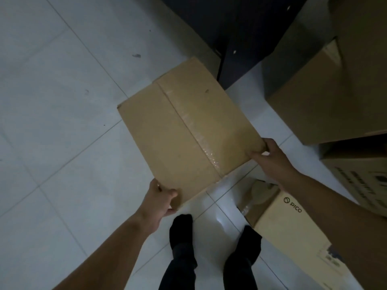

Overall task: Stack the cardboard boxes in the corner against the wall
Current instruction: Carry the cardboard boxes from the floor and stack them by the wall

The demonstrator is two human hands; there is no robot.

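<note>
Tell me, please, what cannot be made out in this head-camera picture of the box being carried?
- Taped cardboard box: its underside and contents are hidden by its own closed top.
- Left hand and right hand: fingers curl under the box corners, out of sight.
- PICO box: its label print at lower right is too blurred to read.
- Printed box: cut off by the right edge, text illegible.
- The corner and wall: outside the frame.

Tan taped box [188, 126]; pale grey tiled floor [62, 101]; black socks [181, 229].
</note>
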